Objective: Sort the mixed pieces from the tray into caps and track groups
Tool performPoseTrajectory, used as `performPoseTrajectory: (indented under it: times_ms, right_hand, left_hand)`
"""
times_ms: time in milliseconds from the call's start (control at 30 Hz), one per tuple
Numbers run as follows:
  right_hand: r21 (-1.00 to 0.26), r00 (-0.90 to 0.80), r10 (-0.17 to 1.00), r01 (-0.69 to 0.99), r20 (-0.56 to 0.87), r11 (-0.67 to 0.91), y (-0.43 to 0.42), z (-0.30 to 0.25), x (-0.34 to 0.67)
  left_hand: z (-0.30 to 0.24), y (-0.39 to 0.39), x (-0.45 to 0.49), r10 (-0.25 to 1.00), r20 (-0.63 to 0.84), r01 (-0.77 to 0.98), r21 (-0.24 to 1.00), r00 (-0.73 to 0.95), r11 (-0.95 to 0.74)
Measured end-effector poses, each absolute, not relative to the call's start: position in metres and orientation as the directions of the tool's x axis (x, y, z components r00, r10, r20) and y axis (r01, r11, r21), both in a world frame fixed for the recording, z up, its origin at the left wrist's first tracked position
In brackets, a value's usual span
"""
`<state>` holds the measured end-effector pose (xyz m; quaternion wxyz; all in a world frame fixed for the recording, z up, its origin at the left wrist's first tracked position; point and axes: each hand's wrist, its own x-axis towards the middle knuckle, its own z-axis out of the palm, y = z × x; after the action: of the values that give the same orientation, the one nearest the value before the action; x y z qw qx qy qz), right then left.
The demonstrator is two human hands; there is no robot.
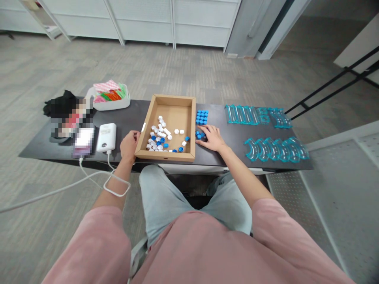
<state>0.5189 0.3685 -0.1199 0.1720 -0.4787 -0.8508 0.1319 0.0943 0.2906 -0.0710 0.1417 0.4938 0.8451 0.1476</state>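
A brown cardboard tray box (174, 101) holds many small white pieces (161, 128) and some blue pieces (158, 143). My left hand (129, 145) rests at the box's outer left wall with its fingers curled; whether they grip anything is hidden. Right of the box, my right hand (211, 137) lies on the table. Its thumb and fingers are apart, curved around a small cluster of blue pieces (200, 135). Just beyond that hand, more blue pieces (202, 117) sit packed together in neat rows.
Teal-edged clear straight tracks (242, 114) and curved tracks (275, 149) lie at the right of the dark table (217, 159). On the left are a power bank (106, 137) with white cables, a phone (84, 140), and a white basket (111, 105) of colourful strips.
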Motion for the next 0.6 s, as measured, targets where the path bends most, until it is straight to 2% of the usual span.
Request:
performPoseTrajectory:
  times_ms: [133,267,333,467,533,600]
  right_hand:
    - [-0.342,-0.512,0.844,0.773,0.162,0.534,0.375,-0.117,0.497]
    - [-0.336,-0.449,0.868,0.8,0.213,0.496,0.369,-0.121,0.499]
    - [-0.396,-0.389,0.889,0.797,0.244,0.457,0.367,-0.123,0.504]
    - [-0.649,-0.182,0.932,0.675,0.312,0.349,0.373,-0.116,0.508]
    - [-0.74,-0.109,0.927,0.573,0.358,0.353,0.378,-0.102,0.5]
    - [-0.772,-0.118,0.905,0.484,0.41,0.413,0.381,-0.082,0.484]
  left_hand:
    - [-0.069,0.29,0.095,0.872,-0.091,0.784,0.4,-0.482,0.475]
    - [-0.068,0.29,0.095,0.876,-0.089,0.779,0.422,-0.474,0.464]
    - [-0.067,0.29,0.096,0.877,-0.093,0.779,0.422,-0.471,0.463]
    - [-0.066,0.29,0.097,0.877,-0.099,0.781,0.417,-0.47,0.465]
    - [-0.066,0.29,0.097,0.874,-0.109,0.776,0.418,-0.473,0.472]
    - [-0.066,0.29,0.097,0.872,-0.117,0.771,0.422,-0.475,0.477]
